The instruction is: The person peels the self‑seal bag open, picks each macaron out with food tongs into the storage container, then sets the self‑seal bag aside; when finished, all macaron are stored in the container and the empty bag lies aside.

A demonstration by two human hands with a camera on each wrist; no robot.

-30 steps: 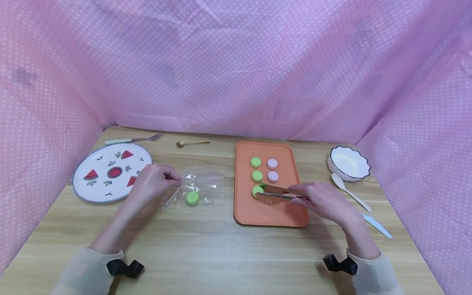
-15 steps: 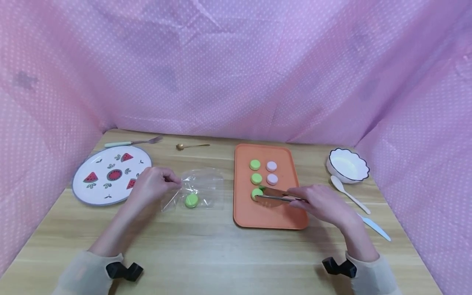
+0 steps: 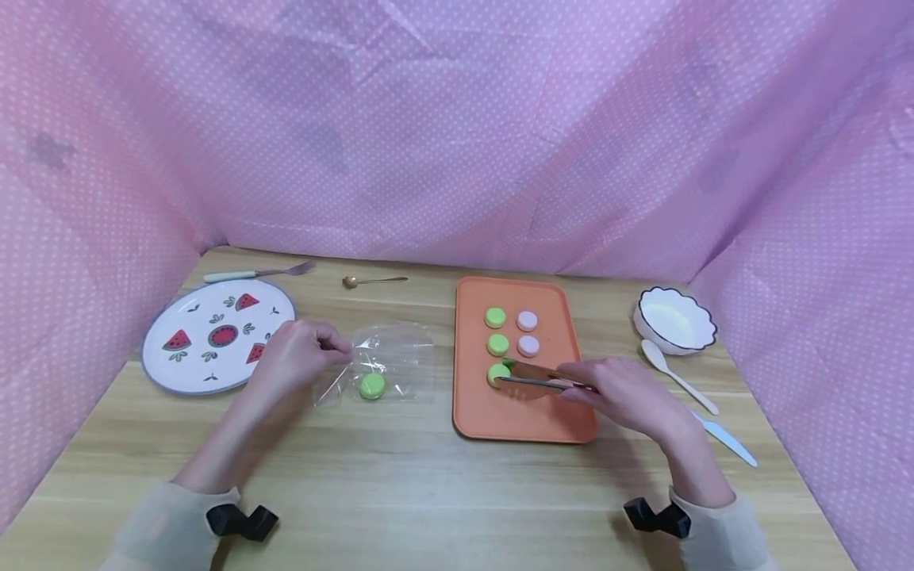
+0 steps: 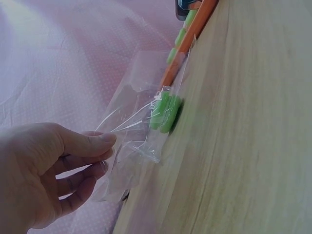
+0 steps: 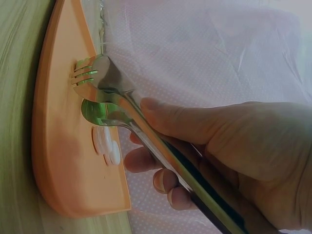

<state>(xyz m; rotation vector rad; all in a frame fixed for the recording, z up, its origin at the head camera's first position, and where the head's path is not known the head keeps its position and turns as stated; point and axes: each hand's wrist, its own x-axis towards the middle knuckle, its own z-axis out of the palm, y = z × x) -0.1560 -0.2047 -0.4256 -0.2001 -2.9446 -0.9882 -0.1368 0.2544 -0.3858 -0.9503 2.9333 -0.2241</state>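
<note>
My left hand (image 3: 296, 353) pinches the edge of a clear plastic bag (image 3: 410, 345) between thumb and forefinger. One green macaron (image 3: 372, 386) is inside the bag, low down against the wooden table. In my right hand (image 3: 621, 388) is a pair of metal tongs (image 5: 134, 111), one end fork-shaped and the other spoon-shaped. Their two ends stand either side of the nearest green macaron (image 3: 494, 373) on the orange tray (image 3: 524, 420). Two more green macarons (image 3: 497, 345) and two pale pink macarons (image 3: 528, 346) sit farther back on the tray.
A watermelon-patterned plate (image 3: 196, 377) lies left, partly behind my left hand. Behind it are a fork (image 3: 246, 274) and a small gold spoon (image 3: 374, 281). To the right are a scalloped white bowl (image 3: 671, 321), a white spoon (image 3: 678, 377) and a pale blue knife (image 3: 730, 438).
</note>
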